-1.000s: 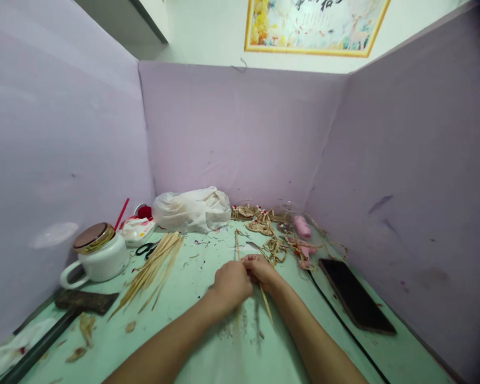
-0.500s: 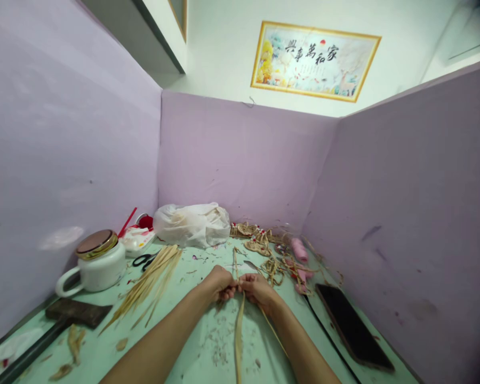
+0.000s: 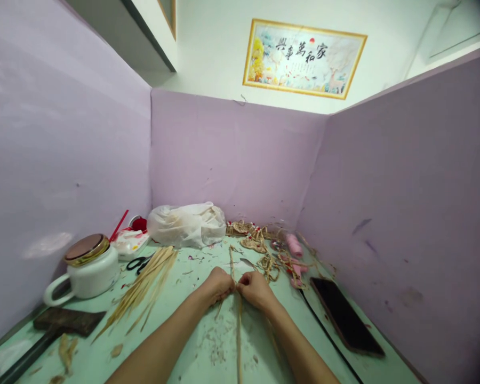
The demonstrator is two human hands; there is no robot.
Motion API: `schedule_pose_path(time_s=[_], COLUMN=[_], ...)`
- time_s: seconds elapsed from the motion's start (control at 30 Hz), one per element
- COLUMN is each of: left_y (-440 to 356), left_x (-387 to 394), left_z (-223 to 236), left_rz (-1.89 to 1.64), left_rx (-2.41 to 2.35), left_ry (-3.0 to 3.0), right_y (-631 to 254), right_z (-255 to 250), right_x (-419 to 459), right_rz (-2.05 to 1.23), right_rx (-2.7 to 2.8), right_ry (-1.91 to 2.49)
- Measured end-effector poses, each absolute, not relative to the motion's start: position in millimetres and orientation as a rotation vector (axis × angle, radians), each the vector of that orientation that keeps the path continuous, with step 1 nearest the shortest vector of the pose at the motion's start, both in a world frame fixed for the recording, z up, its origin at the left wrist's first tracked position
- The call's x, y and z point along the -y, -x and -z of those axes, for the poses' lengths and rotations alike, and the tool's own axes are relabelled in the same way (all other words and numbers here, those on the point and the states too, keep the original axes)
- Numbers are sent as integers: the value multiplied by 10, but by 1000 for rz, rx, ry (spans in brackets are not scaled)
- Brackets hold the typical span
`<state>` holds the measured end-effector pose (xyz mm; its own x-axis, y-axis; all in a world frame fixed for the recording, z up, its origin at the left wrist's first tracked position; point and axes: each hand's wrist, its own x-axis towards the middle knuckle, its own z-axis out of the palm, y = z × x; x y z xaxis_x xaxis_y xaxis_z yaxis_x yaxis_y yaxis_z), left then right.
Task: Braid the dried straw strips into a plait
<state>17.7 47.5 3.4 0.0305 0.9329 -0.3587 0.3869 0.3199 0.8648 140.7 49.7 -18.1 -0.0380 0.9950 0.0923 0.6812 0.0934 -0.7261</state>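
A thin braided straw cord [image 3: 232, 261] runs away from my hands over the green tabletop. My left hand [image 3: 220, 285] is closed around its near end, fingers curled. Close against it, my right hand [image 3: 253, 288] pinches the straw at the same spot. One loose straw strand [image 3: 239, 341] hangs from between the hands toward me. Another, blurred strand passes under my right forearm. The fingertips partly hide where the strands cross. Just beyond my right hand lies a knife blade [image 3: 247, 262].
Loose straw [image 3: 150, 282], black scissors [image 3: 138, 263], a lidded white mug [image 3: 92, 269] and a hammer-like tool [image 3: 68, 322] lie left. A plastic bag [image 3: 188, 224] sits behind. Right are coiled cord [image 3: 269, 266], pink thread [image 3: 293, 245], a pink glue gun [image 3: 298, 272] and a phone [image 3: 346, 317]. Purple panels enclose the table.
The strand toward me has turned from a broad, flat ribbon to a narrower line. My right hand has rotated slightly at the pinch. The whole view has shifted a little.
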Motion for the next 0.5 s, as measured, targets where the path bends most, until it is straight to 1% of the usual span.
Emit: schedule_pose_path(time_s=[0.07,0.17,0.23,0.3,0.5], left_y=[-192,-210,-202,-170,-33], left_x=[-460,-447,-456,-478,-549], left_z=[-58,-82,-79,-63,-15], left_rz=[-620,-631,-639,-621,-536], left_rx=[-1596,-1600,-1599,-1579,-1411], left_ry=[-1245,-1238,-1218,-1192,-1183], right_y=[-1402,-1353,-1307,-1271,-1256], right_z=[114,54,60,93,140], right_x=[-455,-384,-348,-327,-290], right_rz=[-755,-1048,-1182,-1170,-924], right_rx=[1690,1535,1493,1534,1719], right_ry=[1727,1750,1701,1652,1618])
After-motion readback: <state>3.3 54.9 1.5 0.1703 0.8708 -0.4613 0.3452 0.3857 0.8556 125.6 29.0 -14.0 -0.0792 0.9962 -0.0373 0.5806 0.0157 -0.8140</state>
